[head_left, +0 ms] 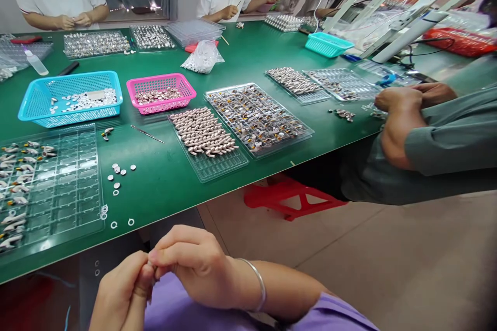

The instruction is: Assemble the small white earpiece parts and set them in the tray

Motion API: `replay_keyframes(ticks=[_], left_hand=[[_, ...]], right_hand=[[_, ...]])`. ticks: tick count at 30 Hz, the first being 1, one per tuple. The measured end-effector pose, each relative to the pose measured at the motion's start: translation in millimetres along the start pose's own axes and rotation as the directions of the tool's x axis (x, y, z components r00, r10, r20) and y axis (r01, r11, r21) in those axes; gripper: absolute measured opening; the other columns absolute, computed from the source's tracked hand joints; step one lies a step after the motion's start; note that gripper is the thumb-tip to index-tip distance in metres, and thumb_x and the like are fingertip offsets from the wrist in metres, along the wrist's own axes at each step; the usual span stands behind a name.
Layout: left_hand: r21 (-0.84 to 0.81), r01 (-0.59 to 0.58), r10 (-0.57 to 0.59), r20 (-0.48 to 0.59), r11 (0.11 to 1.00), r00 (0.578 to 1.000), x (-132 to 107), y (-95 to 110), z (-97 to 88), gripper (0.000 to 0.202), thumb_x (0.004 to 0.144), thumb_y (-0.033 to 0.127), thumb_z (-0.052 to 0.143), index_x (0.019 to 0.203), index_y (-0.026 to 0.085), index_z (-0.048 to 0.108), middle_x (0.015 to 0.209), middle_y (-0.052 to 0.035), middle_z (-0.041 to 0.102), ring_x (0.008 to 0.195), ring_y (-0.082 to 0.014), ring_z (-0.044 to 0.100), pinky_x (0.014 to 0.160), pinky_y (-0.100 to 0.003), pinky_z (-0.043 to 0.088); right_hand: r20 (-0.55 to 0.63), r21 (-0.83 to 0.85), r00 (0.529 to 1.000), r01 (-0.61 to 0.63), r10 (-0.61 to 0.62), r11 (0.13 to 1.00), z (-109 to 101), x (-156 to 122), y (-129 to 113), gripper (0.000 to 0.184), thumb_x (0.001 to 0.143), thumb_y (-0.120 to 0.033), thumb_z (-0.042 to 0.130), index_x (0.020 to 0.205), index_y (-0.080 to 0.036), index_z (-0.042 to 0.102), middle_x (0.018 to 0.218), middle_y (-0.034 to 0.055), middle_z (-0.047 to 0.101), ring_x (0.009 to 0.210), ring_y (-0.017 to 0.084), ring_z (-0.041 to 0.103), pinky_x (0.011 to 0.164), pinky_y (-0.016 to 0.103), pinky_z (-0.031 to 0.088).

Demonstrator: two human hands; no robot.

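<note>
Below the table's front edge, over my lap, my left hand [124, 284] and my right hand [194, 264] meet fingertip to fingertip. Both are closed in a pinch on something small that the fingers hide. On the table nearest them lie white rings [131, 222] and several small round caps [117, 185]. To the left is a clear compartment tray [73, 181], its left part filled with small white and metallic pieces [23, 170]. One more such piece [107, 133] lies beside the tray, near metal tweezers [147, 134].
A blue basket [73, 119] of white pieces and a pink basket [161, 105] stand behind. Trays of metallic parts [204, 132] and assembled pieces [258, 116] lie mid-table. A co-worker's arm [404, 129] is at right, above a red stool [291, 197]. Other people sit opposite.
</note>
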State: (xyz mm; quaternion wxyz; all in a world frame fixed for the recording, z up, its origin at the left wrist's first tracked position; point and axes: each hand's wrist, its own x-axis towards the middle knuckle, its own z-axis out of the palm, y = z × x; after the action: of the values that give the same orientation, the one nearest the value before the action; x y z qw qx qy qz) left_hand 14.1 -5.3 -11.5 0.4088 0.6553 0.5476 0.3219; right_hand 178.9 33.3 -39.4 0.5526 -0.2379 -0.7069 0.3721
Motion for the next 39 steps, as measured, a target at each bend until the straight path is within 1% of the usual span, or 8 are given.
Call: replay_keyframes(ticks=[6, 12, 15, 20, 24, 28, 34, 39], left_hand=[[-0.116, 0.184, -0.141, 0.306, 0.976, 0.942, 7.5, -0.2, -11.7, 0.044, 0.095, 0.05, 0.043, 0.065, 0.02, 0.055, 0.05, 0.0044, 0.046, 0.045, -0.0101, 0.045, 0.048, -0.019, 0.036], [-0.264, 0.479, -0.383, 0.342, 0.837, 0.858, 8.1, 16.3, -6.9, 0.058, 0.077, 0.073, 0.055, 0.06, 0.018, 0.055, 0.043, 0.0059, 0.039, 0.04, -0.0075, 0.035, 0.044, -0.02, 0.028], [-0.29, 0.551, -0.448, 0.354, 0.782, 0.821, 8.3, 22.7, -5.0, 0.061, 0.07, 0.077, 0.059, 0.059, 0.017, 0.056, 0.043, 0.006, 0.038, 0.039, -0.0068, 0.033, 0.042, -0.02, 0.025], [-0.324, 0.569, -0.471, 0.334, 0.756, 0.816, 12.7, 24.0, -2.2, 0.062, 0.066, 0.078, 0.062, 0.058, 0.016, 0.057, 0.044, 0.006, 0.04, 0.04, -0.0061, 0.033, 0.042, -0.019, 0.024], [-0.364, 0.567, -0.411, 0.424, 0.739, 0.807, 16.1, 15.0, -1.4, 0.061, 0.07, 0.076, 0.061, 0.06, 0.016, 0.058, 0.041, 0.0072, 0.037, 0.038, -0.0052, 0.028, 0.039, -0.018, 0.021], [-0.419, 0.554, -0.324, 0.504, 0.719, 0.801, 15.7, 2.5, -1.6, 0.059, 0.076, 0.073, 0.057, 0.063, 0.016, 0.06, 0.036, 0.0078, 0.033, 0.035, -0.0049, 0.022, 0.036, -0.018, 0.014], [-0.48, 0.597, -0.342, 0.518, 0.643, 0.784, 15.4, -4.5, 2.4, 0.055, 0.076, 0.07, 0.06, 0.063, 0.016, 0.06, 0.035, 0.0085, 0.033, 0.033, -0.0042, 0.021, 0.034, -0.018, 0.012], [-0.372, 0.565, -0.419, 0.405, 0.737, 0.813, 7.0, -7.8, -0.6, 0.059, 0.077, 0.073, 0.057, 0.061, 0.016, 0.061, 0.038, 0.0054, 0.041, 0.034, -0.006, 0.032, 0.037, -0.019, 0.029]], right_hand=[[0.295, 0.283, 0.934, -0.288, 0.203, 0.915, -17.9, 18.0, 13.2, 0.023, 0.09, -0.03, 0.065, 0.076, -0.012, 0.071, 0.074, 0.0057, 0.068, 0.065, 0.01, 0.067, 0.061, 0.019, 0.056], [0.466, 0.406, 0.805, -0.563, 0.367, 0.72, -22.2, 23.3, 18.4, 0.029, 0.077, -0.039, 0.076, 0.071, -0.013, 0.067, 0.071, 0.0034, 0.067, 0.064, 0.011, 0.067, 0.062, 0.021, 0.055], [0.489, 0.414, 0.753, -0.644, 0.44, 0.643, -18.9, 20.7, 15.3, 0.029, 0.073, -0.038, 0.078, 0.07, -0.013, 0.065, 0.07, 0.002, 0.065, 0.061, 0.01, 0.065, 0.06, 0.021, 0.054], [0.422, 0.384, 0.754, -0.652, 0.503, 0.654, -17.6, 18.5, 10.1, 0.026, 0.071, -0.034, 0.079, 0.069, -0.014, 0.063, 0.069, 0.0026, 0.066, 0.065, 0.013, 0.068, 0.061, 0.023, 0.056], [0.475, 0.402, 0.7, -0.712, 0.534, 0.576, -26.0, 22.4, 4.5, 0.032, 0.07, -0.04, 0.081, 0.077, -0.012, 0.065, 0.07, 0.0023, 0.067, 0.065, 0.013, 0.068, 0.065, 0.024, 0.056], [0.505, 0.338, 0.751, -0.625, 0.425, 0.703, -34.5, 26.3, 2.6, 0.031, 0.084, -0.041, 0.07, 0.09, -0.011, 0.068, 0.078, 0.0049, 0.069, 0.071, 0.012, 0.068, 0.069, 0.023, 0.055], [0.475, 0.24, 0.829, -0.444, 0.294, 0.863, -34.7, 20.5, 7.0, 0.026, 0.089, -0.033, 0.065, 0.099, -0.01, 0.071, 0.081, 0.0067, 0.073, 0.072, 0.012, 0.068, 0.068, 0.02, 0.054], [0.391, 0.19, 0.858, -0.429, 0.333, 0.883, -34.3, 19.3, 5.0, 0.017, 0.085, -0.023, 0.068, 0.094, -0.009, 0.072, 0.079, 0.006, 0.072, 0.071, 0.012, 0.067, 0.066, 0.019, 0.053]])
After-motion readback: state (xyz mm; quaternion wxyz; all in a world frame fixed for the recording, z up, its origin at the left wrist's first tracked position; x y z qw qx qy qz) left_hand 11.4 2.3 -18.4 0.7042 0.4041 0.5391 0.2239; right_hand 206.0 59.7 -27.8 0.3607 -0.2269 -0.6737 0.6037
